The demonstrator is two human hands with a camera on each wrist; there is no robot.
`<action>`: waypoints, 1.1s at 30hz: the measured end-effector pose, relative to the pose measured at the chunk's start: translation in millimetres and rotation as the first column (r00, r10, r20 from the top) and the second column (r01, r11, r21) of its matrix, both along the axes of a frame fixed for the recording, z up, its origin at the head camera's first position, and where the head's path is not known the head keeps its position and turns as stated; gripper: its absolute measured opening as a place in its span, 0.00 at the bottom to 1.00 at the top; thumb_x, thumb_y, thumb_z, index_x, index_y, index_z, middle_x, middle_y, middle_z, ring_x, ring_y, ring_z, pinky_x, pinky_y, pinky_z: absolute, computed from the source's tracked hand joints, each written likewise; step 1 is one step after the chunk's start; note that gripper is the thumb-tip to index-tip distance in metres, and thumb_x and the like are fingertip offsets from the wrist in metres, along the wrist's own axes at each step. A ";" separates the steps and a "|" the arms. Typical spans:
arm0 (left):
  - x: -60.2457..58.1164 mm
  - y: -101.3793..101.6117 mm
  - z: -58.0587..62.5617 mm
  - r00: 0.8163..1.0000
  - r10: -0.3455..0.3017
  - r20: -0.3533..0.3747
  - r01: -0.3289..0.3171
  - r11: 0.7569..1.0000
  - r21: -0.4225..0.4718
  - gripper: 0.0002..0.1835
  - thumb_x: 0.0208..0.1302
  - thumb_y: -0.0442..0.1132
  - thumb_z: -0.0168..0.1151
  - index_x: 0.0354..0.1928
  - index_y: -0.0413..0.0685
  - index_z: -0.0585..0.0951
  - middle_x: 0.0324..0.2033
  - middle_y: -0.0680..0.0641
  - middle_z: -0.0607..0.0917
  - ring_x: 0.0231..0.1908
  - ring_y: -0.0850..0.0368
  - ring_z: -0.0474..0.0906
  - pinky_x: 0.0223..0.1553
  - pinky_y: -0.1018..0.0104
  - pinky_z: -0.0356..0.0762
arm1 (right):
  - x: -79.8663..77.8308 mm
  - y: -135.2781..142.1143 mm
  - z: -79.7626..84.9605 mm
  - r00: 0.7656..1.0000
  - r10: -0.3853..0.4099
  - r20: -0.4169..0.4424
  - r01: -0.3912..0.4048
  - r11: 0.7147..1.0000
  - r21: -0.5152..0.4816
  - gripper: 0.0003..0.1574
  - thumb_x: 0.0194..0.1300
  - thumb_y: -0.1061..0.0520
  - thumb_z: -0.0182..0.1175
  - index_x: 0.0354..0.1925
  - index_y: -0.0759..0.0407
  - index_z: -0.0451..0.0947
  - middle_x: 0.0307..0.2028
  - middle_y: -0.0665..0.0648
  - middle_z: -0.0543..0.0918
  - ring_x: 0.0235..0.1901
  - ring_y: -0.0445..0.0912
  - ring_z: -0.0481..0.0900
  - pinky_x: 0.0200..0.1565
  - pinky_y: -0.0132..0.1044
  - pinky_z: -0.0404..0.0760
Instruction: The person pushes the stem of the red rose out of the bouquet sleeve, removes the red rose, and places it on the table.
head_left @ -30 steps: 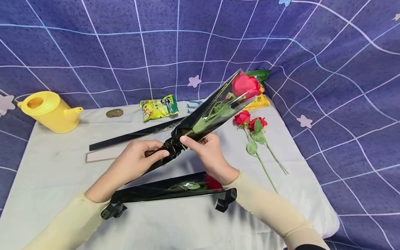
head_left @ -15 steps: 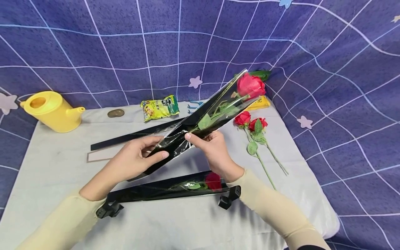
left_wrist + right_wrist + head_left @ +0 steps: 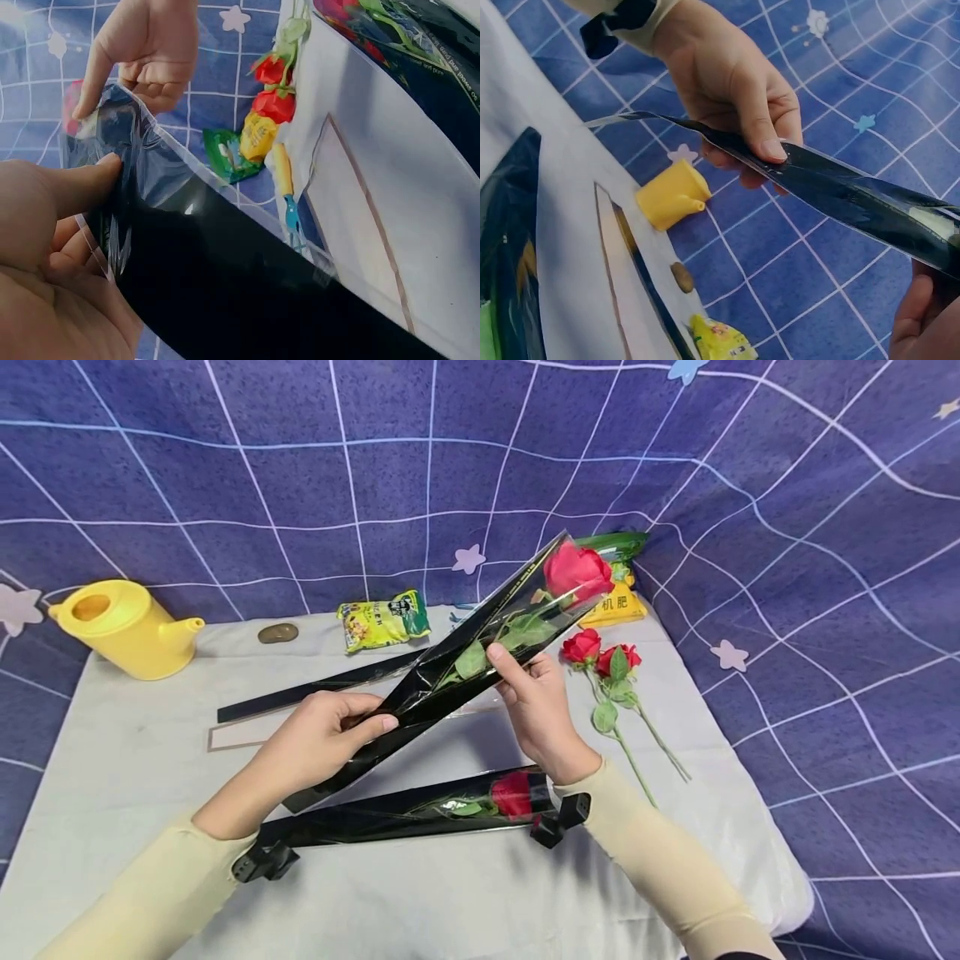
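Observation:
A red rose stands in a black-and-clear flower sleeve, held slanting above the table with its bloom at the upper right. My left hand pinches the lower, narrow part of the sleeve, thumb on top. Further up, just below the leaves, my right hand grips the same sleeve, its thumb lying across the front. In the right wrist view, the left thumb presses on the black film. Under the hands lies a second rose in a black sleeve. Two loose red roses with green stems lie to the right.
Behind the hands lie an unfilled black sleeve and a clear one with a tan border. Along the back stand a yellow watering can, a brown stone, a green-yellow packet and a yellow bag.
The sleeve, bunched up around its middle one second ago, is now smoothed out. My right hand has slid up it towards the bloom, and its lower end has dropped slightly.

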State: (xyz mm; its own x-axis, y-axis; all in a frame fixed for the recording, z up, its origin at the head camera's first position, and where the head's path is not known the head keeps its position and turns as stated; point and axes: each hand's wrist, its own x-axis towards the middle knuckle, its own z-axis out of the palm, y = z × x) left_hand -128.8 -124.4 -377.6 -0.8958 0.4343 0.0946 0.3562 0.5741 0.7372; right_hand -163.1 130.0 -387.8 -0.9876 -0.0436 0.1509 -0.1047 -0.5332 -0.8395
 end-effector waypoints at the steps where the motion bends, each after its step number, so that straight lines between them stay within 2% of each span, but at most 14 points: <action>1: 0.1 0.3 0.2 1.000 0.003 -0.002 -0.003 1.000 0.001 0.08 0.65 0.52 0.58 0.34 0.61 0.82 0.26 0.57 0.79 0.24 0.62 0.68 0.27 0.66 0.67 | -0.8 0.2 0.7 1.000 -0.005 -0.002 0.005 1.000 -0.014 0.17 0.59 0.60 0.66 0.45 0.66 0.76 0.43 0.59 0.79 0.43 0.47 0.77 0.47 0.40 0.74; 7: 1.4 4.9 -0.7 1.000 0.022 -0.011 -0.022 1.000 0.006 0.09 0.64 0.52 0.58 0.29 0.61 0.81 0.17 0.57 0.72 0.19 0.62 0.65 0.24 0.67 0.64 | -2.6 -5.5 -3.1 0.997 -0.077 -0.002 0.077 0.997 -0.030 0.14 0.57 0.63 0.66 0.42 0.66 0.78 0.40 0.61 0.81 0.40 0.47 0.78 0.46 0.40 0.76; 11: 2.0 7.2 -1.8 0.999 0.047 0.014 -0.048 0.999 0.023 0.07 0.64 0.52 0.59 0.32 0.62 0.82 0.19 0.59 0.77 0.20 0.63 0.70 0.23 0.66 0.69 | 0.6 -12.7 -9.2 0.995 -0.102 0.015 0.100 0.989 0.109 0.12 0.54 0.60 0.70 0.36 0.65 0.81 0.30 0.57 0.81 0.28 0.42 0.75 0.33 0.32 0.74; 14: 1.7 9.3 -2.6 0.998 0.058 0.032 -0.059 0.998 0.038 0.07 0.63 0.52 0.60 0.35 0.62 0.83 0.22 0.59 0.80 0.21 0.63 0.74 0.24 0.65 0.72 | 4.4 -16.2 -13.6 0.993 -0.118 0.023 0.110 0.968 0.225 0.12 0.53 0.56 0.71 0.33 0.62 0.82 0.24 0.53 0.79 0.23 0.39 0.68 0.26 0.30 0.68; 19: 1.3 11.7 -5.6 0.998 0.067 -0.007 -0.067 0.996 0.056 0.06 0.63 0.49 0.61 0.38 0.60 0.84 0.26 0.60 0.81 0.21 0.63 0.72 0.24 0.67 0.69 | 10.8 -19.2 -17.6 0.993 -0.113 0.018 0.103 0.955 0.279 0.13 0.53 0.55 0.71 0.34 0.62 0.82 0.27 0.55 0.81 0.25 0.41 0.72 0.29 0.33 0.72; 21: 1.9 12.0 -6.6 0.998 0.067 -0.013 -0.066 0.995 0.076 0.06 0.63 0.47 0.62 0.39 0.59 0.84 0.24 0.59 0.80 0.19 0.63 0.69 0.21 0.67 0.67 | 12.1 -19.7 -17.8 0.996 -0.092 0.020 0.083 0.960 0.266 0.13 0.53 0.55 0.71 0.35 0.62 0.82 0.30 0.56 0.82 0.28 0.42 0.74 0.32 0.34 0.74; 23: 2.5 12.5 -6.9 0.998 0.062 -0.004 -0.061 0.993 0.097 0.06 0.63 0.47 0.61 0.38 0.59 0.84 0.20 0.59 0.78 0.16 0.62 0.67 0.17 0.67 0.65 | 11.7 -18.7 -17.2 0.997 -0.068 0.031 0.059 0.971 0.231 0.13 0.55 0.56 0.70 0.36 0.62 0.82 0.30 0.56 0.82 0.26 0.41 0.73 0.29 0.32 0.72; 26: 3.3 13.0 -5.6 0.997 0.053 0.052 -0.059 0.990 0.132 0.07 0.64 0.50 0.59 0.38 0.58 0.83 0.20 0.59 0.80 0.15 0.61 0.69 0.16 0.66 0.65 | 9.2 -14.1 -15.5 0.998 -0.020 0.060 0.014 0.995 0.104 0.13 0.57 0.57 0.68 0.38 0.63 0.80 0.32 0.56 0.81 0.25 0.41 0.73 0.29 0.31 0.72; 29: 4.3 11.5 -3.6 0.991 0.059 0.116 -0.076 0.986 0.149 0.10 0.65 0.52 0.57 0.39 0.57 0.81 0.24 0.60 0.83 0.17 0.59 0.74 0.17 0.66 0.67 | 8.1 -9.7 -13.0 0.996 0.007 0.086 -0.008 1.000 0.013 0.13 0.58 0.58 0.67 0.39 0.64 0.78 0.32 0.56 0.80 0.24 0.42 0.73 0.29 0.31 0.73; 30: 4.5 10.9 -3.4 0.989 0.062 0.136 -0.084 0.984 0.156 0.11 0.65 0.52 0.57 0.39 0.56 0.81 0.25 0.60 0.84 0.17 0.58 0.74 0.17 0.65 0.67 | 8.4 -9.0 -12.4 0.996 0.007 0.090 -0.007 1.000 0.007 0.13 0.58 0.58 0.67 0.39 0.64 0.78 0.33 0.57 0.80 0.26 0.42 0.75 0.31 0.32 0.74; 33: 4.1 10.4 -4.0 0.985 0.061 0.164 -0.093 0.977 0.193 0.11 0.65 0.51 0.58 0.39 0.53 0.81 0.25 0.57 0.85 0.18 0.57 0.76 0.17 0.66 0.68 | 10.6 -10.5 -12.0 0.997 -0.018 0.079 0.012 0.997 0.071 0.12 0.57 0.58 0.68 0.37 0.63 0.78 0.30 0.55 0.79 0.24 0.42 0.73 0.30 0.32 0.74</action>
